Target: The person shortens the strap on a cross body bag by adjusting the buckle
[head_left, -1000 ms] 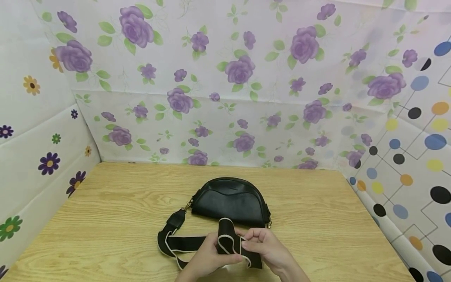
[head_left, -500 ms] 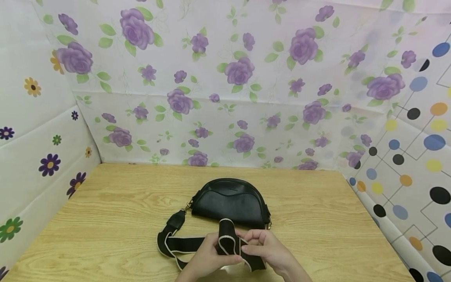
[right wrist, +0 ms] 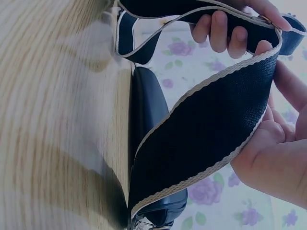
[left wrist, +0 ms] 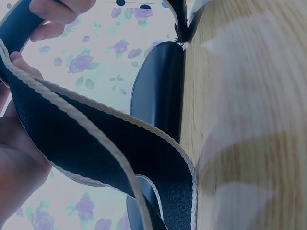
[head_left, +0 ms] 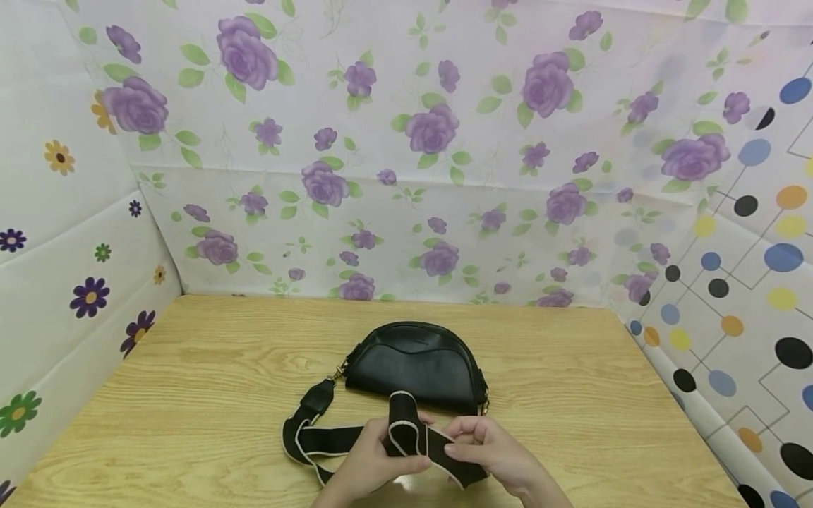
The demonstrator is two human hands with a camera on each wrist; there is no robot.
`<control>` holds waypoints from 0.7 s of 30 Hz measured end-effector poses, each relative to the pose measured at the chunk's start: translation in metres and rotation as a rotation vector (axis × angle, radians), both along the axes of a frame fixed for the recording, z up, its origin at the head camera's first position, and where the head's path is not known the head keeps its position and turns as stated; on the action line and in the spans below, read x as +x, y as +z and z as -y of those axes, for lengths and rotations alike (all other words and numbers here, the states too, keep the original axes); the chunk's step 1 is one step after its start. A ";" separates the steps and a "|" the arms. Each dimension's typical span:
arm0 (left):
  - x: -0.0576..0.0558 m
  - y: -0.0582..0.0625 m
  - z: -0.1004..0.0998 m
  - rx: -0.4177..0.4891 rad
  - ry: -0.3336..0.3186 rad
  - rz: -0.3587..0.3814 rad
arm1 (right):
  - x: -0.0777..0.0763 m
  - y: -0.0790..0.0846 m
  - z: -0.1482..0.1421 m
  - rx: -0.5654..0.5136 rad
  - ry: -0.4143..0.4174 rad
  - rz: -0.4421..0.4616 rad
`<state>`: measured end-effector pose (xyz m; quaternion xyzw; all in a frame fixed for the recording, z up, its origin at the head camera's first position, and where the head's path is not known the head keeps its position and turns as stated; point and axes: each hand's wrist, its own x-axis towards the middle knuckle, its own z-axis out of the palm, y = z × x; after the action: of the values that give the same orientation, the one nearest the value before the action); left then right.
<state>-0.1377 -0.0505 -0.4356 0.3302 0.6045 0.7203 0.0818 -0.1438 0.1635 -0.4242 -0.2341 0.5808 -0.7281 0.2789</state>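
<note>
A black half-moon handbag (head_left: 413,367) lies on the table. Its wide black shoulder strap (head_left: 330,440), edged in cream, runs from the bag's left clip towards me. My left hand (head_left: 371,458) grips the strap where it bends up into a loop (head_left: 403,416). To its right, my right hand (head_left: 492,451) pinches a flat stretch of the same strap between thumb and fingers. In the right wrist view, the strap hangs from the right hand (right wrist: 268,153) down to the bag's clip end, while the left hand's fingers (right wrist: 219,31) curl under another layer.
The wooden table (head_left: 190,395) extends around the bag on both sides. A purple-flowered cloth (head_left: 432,169) hangs behind it. Patterned sheets stand at the left (head_left: 38,317) and right (head_left: 749,282).
My right hand has slid a little to the right along the strap, and the stretch between the hands has grown longer. My left hand and the loop have shifted slightly left. The bag stays put.
</note>
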 end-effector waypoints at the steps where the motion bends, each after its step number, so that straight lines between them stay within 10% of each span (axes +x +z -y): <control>1: 0.000 0.000 0.000 -0.002 0.003 -0.001 | 0.000 0.000 0.000 -0.001 -0.002 -0.003; 21: -0.002 -0.004 -0.004 -0.041 0.012 0.014 | -0.002 -0.001 0.008 -0.081 -0.001 -0.008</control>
<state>-0.1392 -0.0468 -0.4395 0.3199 0.6205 0.7105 0.0883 -0.1454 0.1551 -0.4248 -0.2479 0.5520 -0.7502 0.2664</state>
